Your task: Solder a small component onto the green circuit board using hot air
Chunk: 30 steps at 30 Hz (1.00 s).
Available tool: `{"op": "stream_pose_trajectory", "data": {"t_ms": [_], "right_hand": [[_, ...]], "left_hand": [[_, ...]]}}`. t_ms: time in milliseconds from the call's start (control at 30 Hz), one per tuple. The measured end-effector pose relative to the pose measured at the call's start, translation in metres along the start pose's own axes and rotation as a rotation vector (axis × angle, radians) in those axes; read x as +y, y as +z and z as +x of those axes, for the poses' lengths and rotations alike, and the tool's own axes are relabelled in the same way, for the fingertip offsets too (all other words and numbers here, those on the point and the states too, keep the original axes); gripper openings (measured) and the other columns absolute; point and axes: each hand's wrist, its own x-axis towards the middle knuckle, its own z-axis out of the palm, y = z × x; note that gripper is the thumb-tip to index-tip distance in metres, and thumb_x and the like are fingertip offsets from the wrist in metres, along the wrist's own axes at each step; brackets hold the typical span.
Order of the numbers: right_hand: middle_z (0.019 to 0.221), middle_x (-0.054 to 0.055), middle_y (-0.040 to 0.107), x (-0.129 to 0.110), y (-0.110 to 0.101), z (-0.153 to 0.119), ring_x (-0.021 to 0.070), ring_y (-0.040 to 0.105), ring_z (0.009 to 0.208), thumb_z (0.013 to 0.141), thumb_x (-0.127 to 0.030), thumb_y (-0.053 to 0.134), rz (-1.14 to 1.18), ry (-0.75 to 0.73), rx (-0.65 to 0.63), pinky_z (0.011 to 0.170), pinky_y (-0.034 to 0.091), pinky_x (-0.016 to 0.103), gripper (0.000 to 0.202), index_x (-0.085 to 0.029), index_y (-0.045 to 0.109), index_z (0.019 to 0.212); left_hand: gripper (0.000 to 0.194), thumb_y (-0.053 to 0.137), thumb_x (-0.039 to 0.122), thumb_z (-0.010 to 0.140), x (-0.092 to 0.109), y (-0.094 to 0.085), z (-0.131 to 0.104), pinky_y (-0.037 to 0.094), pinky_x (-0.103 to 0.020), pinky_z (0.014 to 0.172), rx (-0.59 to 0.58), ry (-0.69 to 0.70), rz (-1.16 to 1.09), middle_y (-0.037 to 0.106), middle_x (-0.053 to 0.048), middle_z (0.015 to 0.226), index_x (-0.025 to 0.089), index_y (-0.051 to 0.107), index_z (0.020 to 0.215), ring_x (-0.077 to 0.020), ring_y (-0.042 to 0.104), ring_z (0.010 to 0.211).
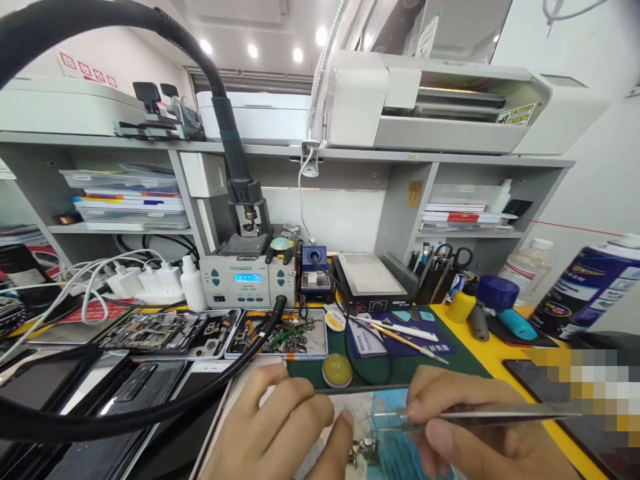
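My left hand [280, 427] rests at the bottom centre, fingers curled, its thumb pressing on an opened phone [385, 433] that lies on the green mat [435, 363]. My right hand [480, 440] grips metal tweezers [500, 415] that run from the right; their tips point left over the phone's inner parts near a small metal component [364, 453]. The lower part of the phone is cut off by the frame edge.
A round tin of paste [337, 370] sits just beyond the phone. A hot-air station [245, 277] with a thick black hose [165, 413], a heating plate [373, 280], trays of phone parts [277, 333], a tool cup [435, 273] and spray cans [585, 287] surround the mat.
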Motion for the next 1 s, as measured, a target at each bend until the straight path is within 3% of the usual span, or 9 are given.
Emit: {"op": "stream_pose_trajectory", "data": {"t_ms": [233, 367, 433, 533, 633, 767, 1000], "right_hand": [[0.066, 0.002, 0.068, 0.017, -0.013, 0.009, 0.0169, 0.064, 0.059, 0.089, -0.038, 0.076, 0.059, 0.052, 0.205, 0.052, 0.050, 0.024, 0.014, -0.025, 0.080, 0.092], [0.063, 0.003, 0.068, 0.015, -0.015, 0.014, 0.0164, 0.061, 0.056, 0.086, -0.045, 0.077, 0.121, 0.098, 0.251, 0.049, 0.047, 0.024, 0.024, -0.022, 0.079, 0.090], [0.065, 0.003, 0.068, 0.013, -0.014, 0.015, 0.0164, 0.062, 0.056, 0.084, -0.046, 0.079, 0.133, 0.099, 0.263, 0.048, 0.047, 0.024, 0.025, -0.021, 0.079, 0.090], [0.068, 0.003, 0.068, 0.013, -0.014, 0.014, 0.0164, 0.062, 0.057, 0.084, -0.045, 0.080, 0.125, 0.109, 0.267, 0.049, 0.048, 0.025, 0.024, -0.021, 0.078, 0.089], [0.066, 0.002, 0.068, 0.013, -0.015, 0.015, 0.0164, 0.062, 0.057, 0.085, -0.045, 0.078, 0.113, 0.106, 0.237, 0.049, 0.047, 0.025, 0.024, -0.021, 0.078, 0.090], [0.063, 0.002, 0.067, 0.010, -0.015, 0.017, 0.0162, 0.061, 0.055, 0.084, -0.046, 0.080, 0.128, 0.099, 0.209, 0.047, 0.044, 0.024, 0.027, -0.021, 0.076, 0.090], [0.061, 0.001, 0.066, 0.004, -0.013, 0.015, 0.0163, 0.061, 0.055, 0.083, -0.049, 0.080, 0.135, 0.109, 0.202, 0.048, 0.045, 0.025, 0.030, -0.020, 0.076, 0.090]], "left_hand": [[0.019, 0.050, 0.017, 0.097, -0.023, -0.002, 0.005, 0.042, -0.036, 0.072, -0.251, -0.473, -0.299, 0.064, -0.001, 0.085, 0.023, 0.067, 0.091, -0.0176, 0.055, 0.078], [0.023, 0.047, 0.023, 0.096, -0.049, -0.005, 0.022, 0.044, -0.032, 0.071, -0.597, -0.725, -0.293, 0.065, 0.000, 0.082, 0.021, 0.065, 0.082, -0.0160, 0.058, 0.077], [0.022, 0.050, 0.023, 0.094, -0.060, -0.003, 0.036, 0.041, -0.030, 0.062, -0.701, -0.736, -0.269, 0.065, 0.002, 0.074, 0.020, 0.065, 0.079, -0.0142, 0.056, 0.066], [0.018, 0.056, 0.022, 0.092, -0.073, 0.011, 0.059, 0.043, -0.028, 0.061, -0.852, -0.698, -0.262, 0.062, 0.004, 0.067, 0.019, 0.065, 0.077, -0.0131, 0.055, 0.063], [0.022, 0.063, 0.035, 0.095, -0.080, 0.035, 0.076, 0.055, -0.034, 0.075, -1.026, -0.707, -0.233, 0.068, -0.001, 0.086, 0.015, 0.067, 0.090, -0.0152, 0.065, 0.078], [0.031, 0.064, 0.038, 0.096, -0.085, 0.064, 0.083, 0.058, -0.041, 0.084, -1.205, -0.804, -0.192, 0.067, -0.008, 0.115, 0.015, 0.064, 0.116, -0.0214, 0.068, 0.099], [0.032, 0.063, 0.036, 0.096, -0.097, 0.085, 0.086, 0.059, -0.041, 0.084, -1.429, -0.962, -0.249, 0.067, -0.009, 0.118, 0.015, 0.062, 0.121, -0.0210, 0.068, 0.098]]}}
